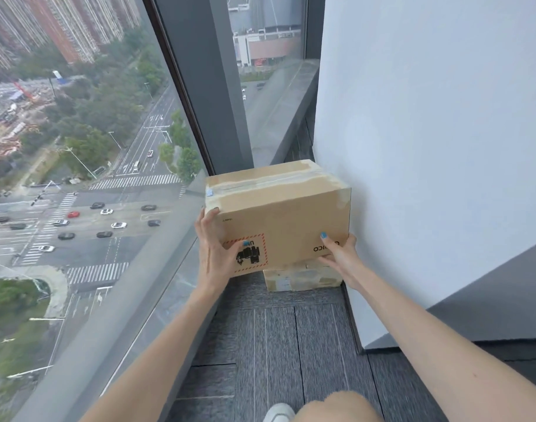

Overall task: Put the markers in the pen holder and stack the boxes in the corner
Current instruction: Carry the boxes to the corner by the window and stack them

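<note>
A large brown cardboard box [279, 208], taped along its top and printed with a red-framed black symbol, sits in the corner between window and wall. It rests on a smaller flat cardboard box [303, 277] lying on the carpet. My left hand [216, 251] grips the big box's near left corner, thumb over the printed symbol. My right hand [339, 254] holds its lower right edge next to the wall. No markers or pen holder are in view.
A floor-to-ceiling window [78, 147] with a dark frame [206, 86] runs along the left, overlooking streets far below. A white wall [428, 147] with a grey skirting closes the right side. Grey carpet tiles [276, 345] cover the floor; my knee and a white shoe [279, 414] show at the bottom.
</note>
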A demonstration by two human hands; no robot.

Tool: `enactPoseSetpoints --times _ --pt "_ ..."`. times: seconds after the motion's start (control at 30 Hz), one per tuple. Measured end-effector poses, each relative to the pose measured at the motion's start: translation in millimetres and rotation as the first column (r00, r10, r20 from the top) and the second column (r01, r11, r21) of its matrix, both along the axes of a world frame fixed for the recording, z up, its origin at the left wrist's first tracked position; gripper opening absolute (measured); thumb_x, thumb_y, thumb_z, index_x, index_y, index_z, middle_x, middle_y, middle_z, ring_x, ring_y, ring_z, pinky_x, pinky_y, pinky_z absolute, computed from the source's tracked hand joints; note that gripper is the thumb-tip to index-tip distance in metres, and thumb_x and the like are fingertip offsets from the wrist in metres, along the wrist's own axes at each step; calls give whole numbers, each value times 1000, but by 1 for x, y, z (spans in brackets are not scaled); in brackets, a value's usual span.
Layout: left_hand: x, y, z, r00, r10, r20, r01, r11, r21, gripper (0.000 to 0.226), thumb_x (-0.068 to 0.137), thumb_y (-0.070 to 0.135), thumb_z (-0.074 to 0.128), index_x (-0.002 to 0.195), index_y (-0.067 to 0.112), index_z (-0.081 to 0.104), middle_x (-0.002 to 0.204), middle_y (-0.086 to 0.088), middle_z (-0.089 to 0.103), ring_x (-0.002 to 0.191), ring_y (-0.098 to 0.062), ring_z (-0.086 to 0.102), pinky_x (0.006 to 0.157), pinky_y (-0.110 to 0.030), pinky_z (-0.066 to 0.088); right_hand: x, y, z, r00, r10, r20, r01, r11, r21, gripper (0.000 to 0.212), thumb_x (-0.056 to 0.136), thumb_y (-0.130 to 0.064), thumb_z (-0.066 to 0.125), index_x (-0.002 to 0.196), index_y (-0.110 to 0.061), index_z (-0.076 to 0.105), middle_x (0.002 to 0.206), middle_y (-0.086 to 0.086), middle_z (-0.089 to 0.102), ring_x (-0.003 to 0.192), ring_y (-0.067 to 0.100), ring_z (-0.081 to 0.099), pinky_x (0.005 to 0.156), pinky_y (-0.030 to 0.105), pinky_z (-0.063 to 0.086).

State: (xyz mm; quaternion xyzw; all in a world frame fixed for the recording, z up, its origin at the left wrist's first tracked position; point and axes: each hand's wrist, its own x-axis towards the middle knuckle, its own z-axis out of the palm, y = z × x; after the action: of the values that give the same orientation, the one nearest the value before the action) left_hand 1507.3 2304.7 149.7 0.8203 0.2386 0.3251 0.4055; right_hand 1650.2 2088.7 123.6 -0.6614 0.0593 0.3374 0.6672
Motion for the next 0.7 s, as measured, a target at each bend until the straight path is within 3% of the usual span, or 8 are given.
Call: enactPoseSetpoints --times 0.07,0.17,0.23,0.3,0.47,0.57,0.7 --pt "1 -1 -17 1000 8 8 -8 1000 22 82 71 3 79 127 35 29 145 -10 27 136 -16 29 105 -16 30 3 3 -16 1000 8 -2 -8 1000 -17 89 87 -40 63 148 -33 -2 157 5 22 104 25 64 109 56 30" --pt "-1 -3 -36 1000 13 18 -13 999 44 81 71 3 79 126 35 30 145 -11 26 137 -14 27 97 1 24 5 7 -31 999 -6 35 6 1000 4 87 89 -33 63 149 -29 0 157 9 24 115 31 59 109 53 35" --pt "-7 -6 -44 1000 20 15 -21 999 49 80 71 6 80 127 32 30 146 -10 24 135 -8 27 100 -3 27 6 8 -37 999 -26 37 26 1000 17 89 90 -27 63 151 -28 -3 158 9 22 118 33 57 110 50 36" --pt "-14 -11 -50 1000 24 0 -24 999 39 77 72 4 78 128 27 30 150 -6 21 134 -8 29 100 -16 37 4 8 -40 998 -58 12 58 998 21 92 92 -23 60 151 -25 -11 159 8 17 122 33 54 111 48 36" --pt "-25 -24 -49 999 28 -35 -26 998 62 66 78 -8 66 130 19 35 152 -6 19 126 0 29 91 6 29 -8 10 -35 999 -52 -6 52 997 53 88 96 -21 54 150 -18 -15 161 5 10 135 29 42 116 50 25" --pt "-28 -34 -47 997 17 -78 -9 995 101 57 84 -5 63 130 18 40 150 -6 21 119 -6 38 97 -18 42 -14 13 -30 1000 13 -4 -12 993 114 89 94 -22 57 151 -16 -11 161 9 7 141 28 31 116 47 28" --pt "-33 -49 -57 985 3 -170 28 983 180 43 88 -6 55 124 15 47 145 -6 27 105 -21 55 80 -44 57 -21 18 -22 993 115 -12 -112 984 139 90 93 -36 55 151 -24 -13 161 8 4 137 33 38 115 49 27"
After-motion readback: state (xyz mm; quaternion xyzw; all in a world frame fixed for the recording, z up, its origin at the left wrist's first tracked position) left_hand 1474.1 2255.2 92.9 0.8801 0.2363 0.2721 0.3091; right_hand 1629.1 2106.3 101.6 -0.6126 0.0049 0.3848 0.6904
